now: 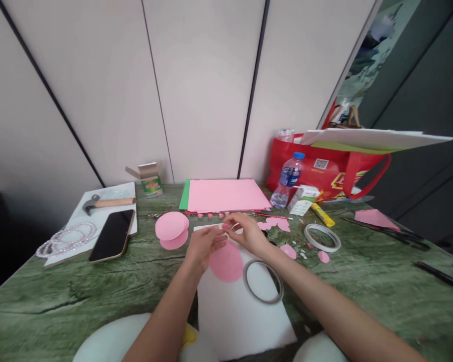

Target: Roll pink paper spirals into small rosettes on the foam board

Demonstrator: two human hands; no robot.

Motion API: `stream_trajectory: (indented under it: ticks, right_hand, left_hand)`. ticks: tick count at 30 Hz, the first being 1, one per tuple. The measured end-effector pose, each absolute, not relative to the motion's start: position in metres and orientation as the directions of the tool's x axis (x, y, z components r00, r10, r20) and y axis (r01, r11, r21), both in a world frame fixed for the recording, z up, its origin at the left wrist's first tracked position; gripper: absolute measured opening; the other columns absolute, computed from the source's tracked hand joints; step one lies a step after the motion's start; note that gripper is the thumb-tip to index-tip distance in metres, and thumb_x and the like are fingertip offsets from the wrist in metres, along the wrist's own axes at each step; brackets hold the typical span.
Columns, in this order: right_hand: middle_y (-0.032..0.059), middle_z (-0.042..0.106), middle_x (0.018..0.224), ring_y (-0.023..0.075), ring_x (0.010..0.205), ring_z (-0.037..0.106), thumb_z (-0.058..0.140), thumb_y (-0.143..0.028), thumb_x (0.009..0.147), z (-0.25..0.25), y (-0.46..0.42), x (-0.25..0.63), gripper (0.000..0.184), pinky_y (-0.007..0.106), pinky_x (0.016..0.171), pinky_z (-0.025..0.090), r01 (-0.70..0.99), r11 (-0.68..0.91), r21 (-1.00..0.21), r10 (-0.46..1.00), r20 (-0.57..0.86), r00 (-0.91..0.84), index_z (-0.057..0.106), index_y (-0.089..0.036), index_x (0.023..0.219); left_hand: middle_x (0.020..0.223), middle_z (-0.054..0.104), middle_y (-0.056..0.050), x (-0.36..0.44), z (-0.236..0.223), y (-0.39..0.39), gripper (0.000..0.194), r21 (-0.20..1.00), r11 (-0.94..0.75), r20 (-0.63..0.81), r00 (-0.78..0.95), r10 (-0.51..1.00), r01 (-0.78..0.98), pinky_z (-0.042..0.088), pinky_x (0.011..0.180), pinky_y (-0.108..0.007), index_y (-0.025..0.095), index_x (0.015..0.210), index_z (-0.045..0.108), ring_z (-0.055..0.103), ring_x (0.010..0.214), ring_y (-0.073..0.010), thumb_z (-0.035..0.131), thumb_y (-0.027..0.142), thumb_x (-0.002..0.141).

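Note:
My right hand pinches a small pink paper roll between thumb and fingertips. Close against it from the left is my left hand, its fingers loosely curved and apart; whether they touch the roll is hard to tell. Under both hands lies a pink paper circle on a white sheet. A roll of tape rests on that sheet beside my right forearm. Several small pink rolls sit in a row just beyond my hands.
Pink paper circles lie left of my hands, with a phone and a hammer farther left. Pink sheets are stacked behind. To the right are a bottle, a tape roll, a glue stick and scissors.

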State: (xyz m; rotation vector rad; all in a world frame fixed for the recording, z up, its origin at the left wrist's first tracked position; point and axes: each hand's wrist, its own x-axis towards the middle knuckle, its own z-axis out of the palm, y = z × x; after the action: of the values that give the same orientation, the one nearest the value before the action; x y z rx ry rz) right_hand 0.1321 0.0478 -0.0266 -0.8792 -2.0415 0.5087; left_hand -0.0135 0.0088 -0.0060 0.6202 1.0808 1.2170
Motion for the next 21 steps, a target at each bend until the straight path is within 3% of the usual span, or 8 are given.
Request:
stream_trajectory:
  ticks: [4, 10, 15, 21]
  right_hand:
    - [0.0034, 0.059, 0.078, 0.0111, 0.065, 0.055, 0.053, -0.016, 0.075, -0.033, 0.073, 0.12, 0.008, 0.023, 0.059, 0.046, 0.487, 0.641, -0.593, 0.767, 0.489, -0.414, 0.06, -0.017, 0.079]
    - [0.0051, 0.062, 0.081, 0.0154, 0.076, 0.055, 0.053, -0.02, 0.079, -0.035, 0.097, 0.077, 0.01, 0.025, 0.064, 0.041, 0.689, 0.606, -0.397, 0.788, 0.415, -0.454, 0.063, -0.019, 0.081]
    - [0.0045, 0.064, 0.086, 0.0217, 0.094, 0.047, 0.056, -0.024, 0.078, -0.035, 0.108, 0.047, 0.008, 0.027, 0.066, 0.038, 0.694, 0.629, -0.35, 0.77, 0.405, -0.494, 0.064, -0.022, 0.079]
    - [0.0045, 0.065, 0.086, 0.0198, 0.095, 0.044, 0.057, -0.023, 0.078, -0.041, 0.123, 0.028, 0.008, 0.029, 0.078, 0.033, 0.71, 0.626, -0.322, 0.775, 0.36, -0.52, 0.065, -0.02, 0.079]
  left_hand:
    - [0.072, 0.065, -0.007, -0.022, -0.01, 0.017, 0.006, 0.853, 0.127, -0.325, -0.326, 0.888, -0.506, 0.052, 0.062, -0.03, 0.012, 0.073, 0.059, 0.062, 0.06, -0.0137, 0.061, 0.014, 0.068]
    - [0.067, 0.058, 0.001, -0.042, -0.012, 0.028, 0.014, 0.876, -0.076, -0.27, -0.614, 0.741, -0.477, 0.046, 0.06, -0.021, 0.016, 0.082, 0.056, 0.057, 0.058, -0.007, 0.052, 0.012, 0.069]
    - [0.064, 0.056, 0.002, -0.05, -0.01, 0.032, 0.019, 0.882, -0.183, -0.227, -0.732, 0.643, -0.434, 0.045, 0.059, -0.021, 0.016, 0.086, 0.057, 0.055, 0.056, -0.0071, 0.052, 0.013, 0.068]
    - [0.068, 0.054, 0.001, -0.052, -0.014, 0.035, 0.02, 0.886, -0.271, -0.159, -0.797, 0.583, -0.376, 0.044, 0.059, -0.02, 0.014, 0.087, 0.056, 0.054, 0.057, -0.0062, 0.05, 0.013, 0.068]
